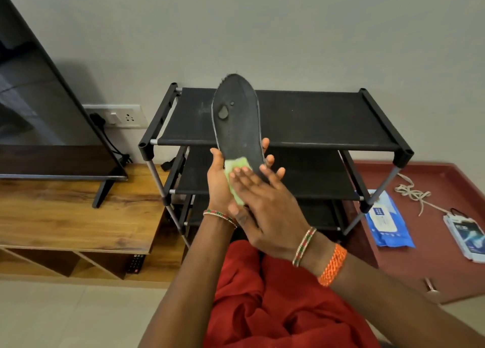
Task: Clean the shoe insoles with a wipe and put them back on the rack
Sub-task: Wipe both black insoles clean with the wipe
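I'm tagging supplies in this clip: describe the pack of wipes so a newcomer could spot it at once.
Start at the black shoe rack against the wall and look to its right, at the reddish-brown surface. The pack of wipes lies flat there beside the rack's front right leg. It is the soft blue pouch with a white label, unlike the white cord and the stiff package farther right.

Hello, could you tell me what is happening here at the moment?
A person is wiping a dark insole. The left hand holds it upright by its lower end, in front of the black rack. The right hand presses a green wipe flat against it. A blue wipes pack lies to the right.
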Demonstrator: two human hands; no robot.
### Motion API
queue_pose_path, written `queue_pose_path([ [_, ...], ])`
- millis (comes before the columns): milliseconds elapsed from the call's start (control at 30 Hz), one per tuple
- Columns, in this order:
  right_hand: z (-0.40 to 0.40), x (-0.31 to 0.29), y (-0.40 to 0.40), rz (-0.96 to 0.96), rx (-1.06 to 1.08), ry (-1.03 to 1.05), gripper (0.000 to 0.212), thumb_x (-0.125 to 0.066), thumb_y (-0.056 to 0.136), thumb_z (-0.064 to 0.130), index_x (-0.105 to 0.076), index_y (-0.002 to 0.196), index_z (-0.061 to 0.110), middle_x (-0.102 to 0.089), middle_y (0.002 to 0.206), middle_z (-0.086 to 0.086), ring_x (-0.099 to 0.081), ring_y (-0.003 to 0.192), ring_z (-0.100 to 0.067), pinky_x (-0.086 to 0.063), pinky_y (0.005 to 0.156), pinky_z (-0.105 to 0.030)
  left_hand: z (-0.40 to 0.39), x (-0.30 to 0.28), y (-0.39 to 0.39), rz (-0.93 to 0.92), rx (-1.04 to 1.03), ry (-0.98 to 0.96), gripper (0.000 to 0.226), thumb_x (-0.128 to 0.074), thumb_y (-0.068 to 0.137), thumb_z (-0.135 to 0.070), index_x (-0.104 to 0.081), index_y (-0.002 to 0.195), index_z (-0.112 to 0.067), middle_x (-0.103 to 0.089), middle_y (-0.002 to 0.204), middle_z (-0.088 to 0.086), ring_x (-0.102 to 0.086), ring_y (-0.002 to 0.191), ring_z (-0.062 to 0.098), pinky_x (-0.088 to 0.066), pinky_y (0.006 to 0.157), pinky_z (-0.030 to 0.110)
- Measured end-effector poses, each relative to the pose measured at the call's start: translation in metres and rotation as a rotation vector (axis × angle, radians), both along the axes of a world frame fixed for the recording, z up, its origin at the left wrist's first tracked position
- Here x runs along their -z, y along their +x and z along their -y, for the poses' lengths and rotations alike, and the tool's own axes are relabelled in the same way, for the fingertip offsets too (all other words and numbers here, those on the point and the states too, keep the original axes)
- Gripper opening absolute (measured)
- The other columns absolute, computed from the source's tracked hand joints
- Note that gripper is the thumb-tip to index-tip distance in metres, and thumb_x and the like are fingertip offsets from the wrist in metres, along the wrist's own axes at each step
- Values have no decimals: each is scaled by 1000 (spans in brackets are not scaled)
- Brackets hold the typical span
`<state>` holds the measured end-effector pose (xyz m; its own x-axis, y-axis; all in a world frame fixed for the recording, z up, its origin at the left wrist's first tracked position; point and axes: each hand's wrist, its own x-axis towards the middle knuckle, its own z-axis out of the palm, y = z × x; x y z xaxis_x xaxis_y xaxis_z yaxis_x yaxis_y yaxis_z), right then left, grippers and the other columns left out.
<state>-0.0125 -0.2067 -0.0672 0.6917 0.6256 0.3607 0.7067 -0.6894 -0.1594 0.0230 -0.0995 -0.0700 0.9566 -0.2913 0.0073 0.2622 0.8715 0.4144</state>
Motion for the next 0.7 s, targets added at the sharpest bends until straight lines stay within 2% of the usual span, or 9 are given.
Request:
queue_pose_path([
  [100,-5,-9,5,24,104,-63,74,-16,93,55,-34,142,3,-36,147,-14,-25,141,-23,-9,116,-40,11,-2,-1,-50,-51,79,83,-13,90,-70,-48,127,-4,-67,107,12,-66,86,27,-55,80,45],
  [267,7,2,-13,-13,-11,-126,78,-8,94,59,-33,143,3,-38,146,-14,-27,141,-21,-8,117,-39,-7,6,4,-94,-55,-7,86,-14,87,-72,-52,125,-5,-63,105,10,-60,85,23,-54,82,42],
  [333,7,-1,-4,-1,41,-134,78,-9,94,58,-34,142,1,-40,145,-15,-30,139,-23,-9,116,-40,3,8,2,-94,-47,102,76,-19,92,-64,-57,118,-4,-64,101,12,-63,86,24,-52,88,44],
  [400,3,-6,7,10,106,-138,77,-14,93,58,-34,141,0,-38,146,-16,-28,140,-24,-9,116,-41,16,9,-5,-119,-67,210,67,-25,96,-55,-59,114,-1,-65,106,16,-63,97,27,-43,102,46],
  [433,2,-7,9,6,105,-140,77,-15,93,57,-34,141,1,-37,146,-16,-27,140,-24,-8,116,-42,17,10,-7,-146,-93,231,64,-27,97,-52,-59,115,1,-65,108,18,-63,99,27,-42,103,45],
  [500,5,-5,3,-10,43,-138,78,-11,94,59,-32,143,1,-36,147,-15,-25,141,-23,-7,117,-41,9,9,-6,-158,-112,188,65,-28,97,-53,-60,114,1,-66,102,16,-66,90,28,-51,92,45],
  [567,9,-2,-11,-30,-26,-146,79,-8,94,59,-32,143,2,-37,147,-15,-26,141,-22,-8,117,-41,-3,6,-3,-159,-90,69,71,-28,94,-60,-67,103,-1,-66,90,11,-66,78,24,-54,84,44],
  [633,11,-1,-14,-13,-33,-167,79,-8,94,59,-36,141,1,-41,144,-15,-30,139,-23,-9,116,-42,-2,4,-1,-158,-74,41,72,-29,93,-61,-70,96,-2,-66,86,10,-66,74,23,-54,85,46],
  [700,9,-4,-3,13,26,-168,79,-9,94,58,-40,138,-1,-44,141,-17,-33,138,-25,-7,116,-43,11,8,-4,-141,-49,93,68,-28,94,-58,-67,101,-2,-68,91,12,-67,78,25,-47,93,50],
])
